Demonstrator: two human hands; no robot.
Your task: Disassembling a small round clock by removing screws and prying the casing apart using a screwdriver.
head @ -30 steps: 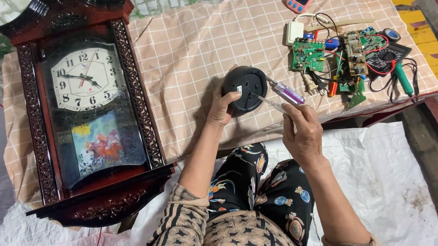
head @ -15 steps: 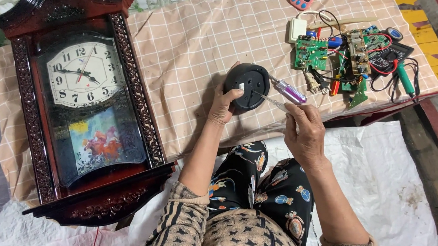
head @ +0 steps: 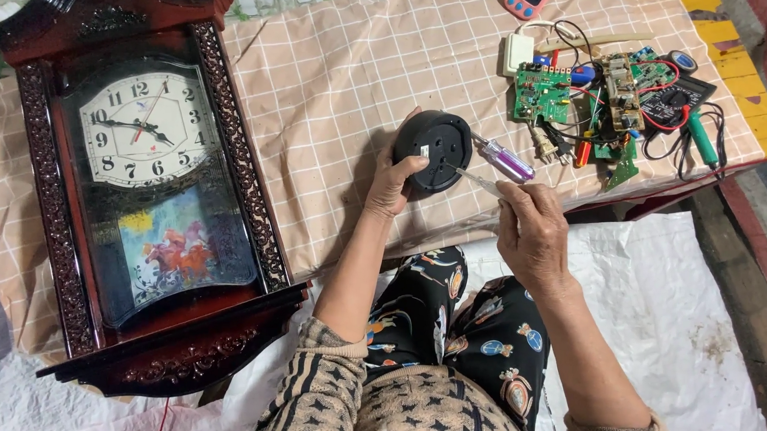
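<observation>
My left hand (head: 392, 180) grips the left edge of a small round black device (head: 433, 149) lying on the checked cloth (head: 337, 95). My right hand (head: 532, 233) holds a thin clear-handled screwdriver (head: 478, 181), whose tip touches the face of the black device. A second screwdriver with a purple handle (head: 504, 160) lies on the cloth just right of the device.
A large dark wooden wall clock (head: 147, 182) lies flat on the left. Green circuit boards (head: 542, 94), wires, a black multimeter (head: 672, 102) and a green probe (head: 702, 137) sit at the top right. White sheeting (head: 668, 336) covers the floor by my knees.
The view has shifted slightly. My hands stay on the black device and the thin screwdriver, with its tip still at the device's face.
</observation>
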